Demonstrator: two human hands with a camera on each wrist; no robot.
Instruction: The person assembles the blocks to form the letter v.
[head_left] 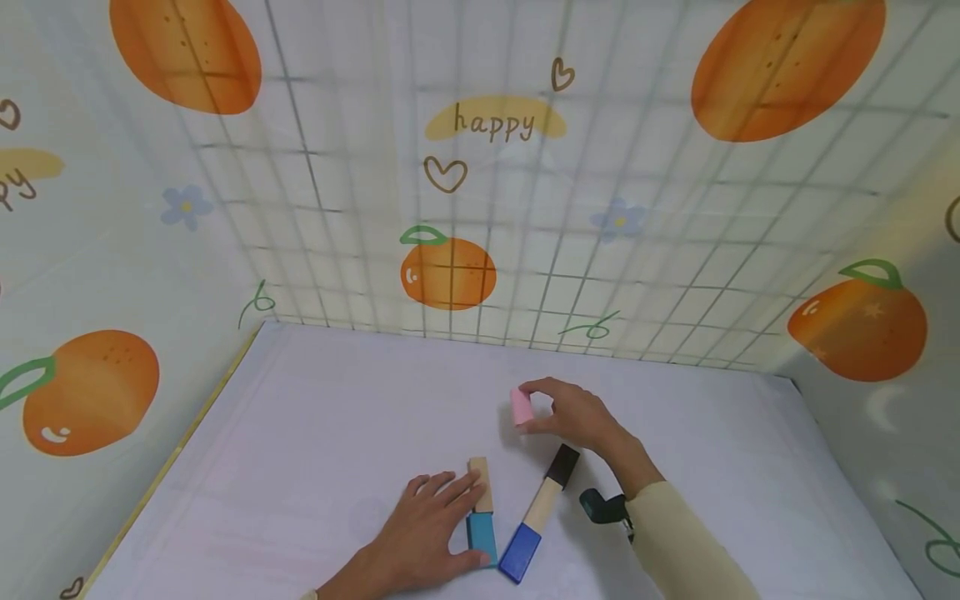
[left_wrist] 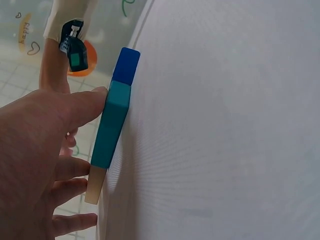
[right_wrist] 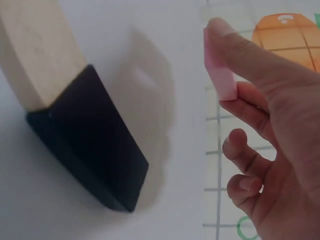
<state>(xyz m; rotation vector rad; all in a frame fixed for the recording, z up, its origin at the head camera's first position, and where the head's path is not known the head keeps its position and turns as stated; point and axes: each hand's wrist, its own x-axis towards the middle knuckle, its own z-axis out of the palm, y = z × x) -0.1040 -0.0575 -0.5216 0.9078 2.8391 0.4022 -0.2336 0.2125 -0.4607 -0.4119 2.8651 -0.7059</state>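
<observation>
Between thumb and index finger, my right hand pinches a pink block above the table, beyond the other blocks. My left hand lies with fingers spread beside a teal block and a plain wooden block, set end to end. Its thumb touches the teal block's near end and its fingertips reach the wooden one. To the right, a dark blue block, another wooden block and a black block form a slanting row. The two rows meet at their near ends in a V.
A white cloth covers the table. Behind it stands a wire grid under a sheet printed with oranges, with printed walls at both sides. A small dark camera hangs at the right wrist, close to the slanting row.
</observation>
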